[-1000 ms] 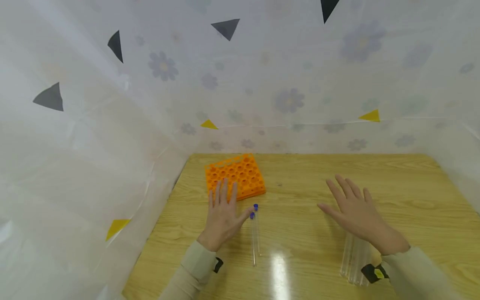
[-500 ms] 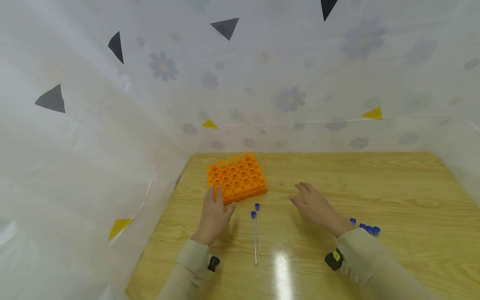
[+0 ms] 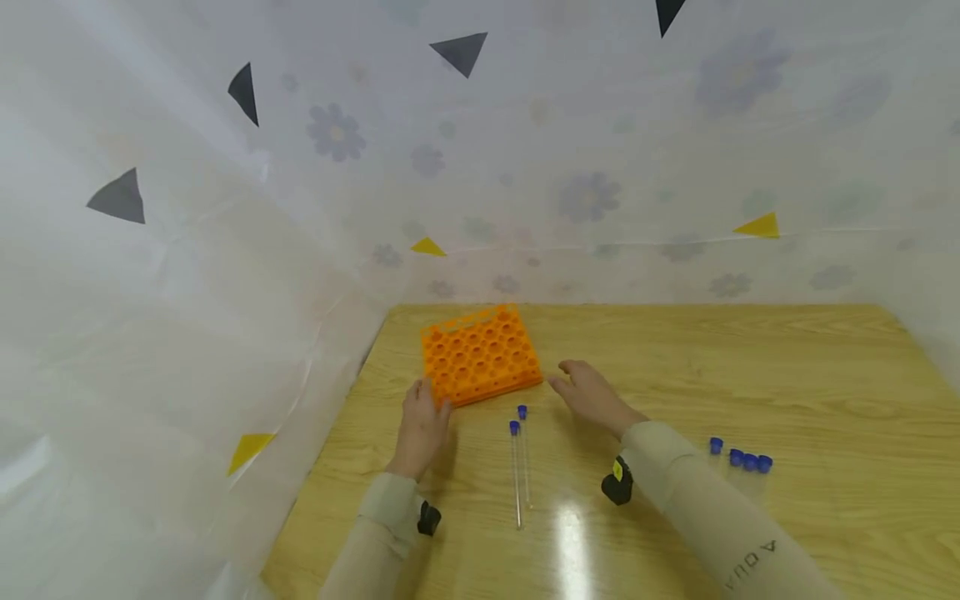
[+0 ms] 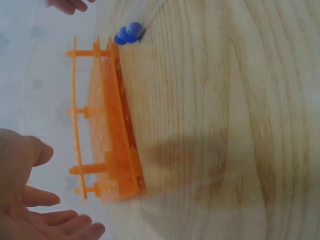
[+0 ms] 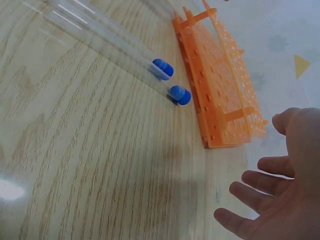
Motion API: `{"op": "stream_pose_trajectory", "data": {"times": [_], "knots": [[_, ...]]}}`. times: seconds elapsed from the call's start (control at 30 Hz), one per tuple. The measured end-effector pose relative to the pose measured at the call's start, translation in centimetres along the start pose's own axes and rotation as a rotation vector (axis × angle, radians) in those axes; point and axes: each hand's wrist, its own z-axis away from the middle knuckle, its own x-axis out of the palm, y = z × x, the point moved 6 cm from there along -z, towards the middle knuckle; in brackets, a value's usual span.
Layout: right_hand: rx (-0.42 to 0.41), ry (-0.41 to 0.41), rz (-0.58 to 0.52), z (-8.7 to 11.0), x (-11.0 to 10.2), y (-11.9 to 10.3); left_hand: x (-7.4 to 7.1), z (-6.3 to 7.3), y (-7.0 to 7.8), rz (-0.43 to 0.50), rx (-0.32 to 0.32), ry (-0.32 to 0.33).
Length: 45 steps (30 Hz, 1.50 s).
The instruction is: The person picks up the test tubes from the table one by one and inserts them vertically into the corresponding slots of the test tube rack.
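Observation:
An orange test tube rack [image 3: 482, 354] with rows of round holes lies at the back left of the table. My left hand [image 3: 422, 425] is at its near left corner, fingertips overlapping the edge in the head view. In the left wrist view the fingers [image 4: 42, 196] are spread apart beside the rack's end, holding nothing. My right hand [image 3: 591, 394] hovers off the rack's right corner, and the right wrist view shows its fingers [image 5: 252, 197] spread with nothing in them. Two clear test tubes [image 3: 517, 479] with blue caps lie in front of the rack, between the hands.
Several more blue-capped test tubes [image 3: 742, 460] lie on the right, partly hidden by my right sleeve [image 3: 720, 504]. The wooden table [image 3: 825, 375] meets a white flowered sheet [image 3: 600, 167] at the back and left.
My right hand has moved left from above the right-hand tubes to near the rack, uncovering their caps. The left hand has drawn back from over the rack to its near left corner.

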Motion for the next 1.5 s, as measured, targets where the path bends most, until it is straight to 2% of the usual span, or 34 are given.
{"op": "stream_pose_trajectory", "data": {"times": [0.13,0.23,0.33,0.47,0.67,0.87,1.07,1.3,1.5], "knots": [[-0.011,-0.028,0.015,-1.1,1.1,-0.6,-0.4,-0.6,-0.8,0.017,-0.003,0.059],[-0.066,-0.063,0.104,-1.4,2.0,-1.5,-0.6,-0.9,-1.2,0.046,0.008,0.086],[-0.12,-0.086,0.207,-1.3,2.6,-2.5,-0.6,-1.0,-1.2,0.046,0.061,0.129],[-0.12,-0.095,0.266,-1.0,2.8,-3.0,-0.7,-1.3,-1.2,0.023,0.109,0.191],[-0.138,-0.077,0.334,-0.9,2.6,-2.9,-0.2,-1.9,-1.3,0.01,0.079,0.219],[-0.111,-0.051,0.36,-0.8,1.8,-1.7,0.7,-2.6,0.0,-0.01,0.087,0.217],[-0.075,-0.037,0.333,-0.4,1.1,-0.6,1.7,-3.2,1.2,-0.084,0.092,0.218],[-0.061,0.03,0.31,0.5,0.0,0.7,2.6,-3.4,3.6,-0.169,0.192,0.219],[-0.057,0.069,0.306,1.4,-1.2,1.5,3.6,-3.7,5.1,-0.241,0.215,0.185]]}}
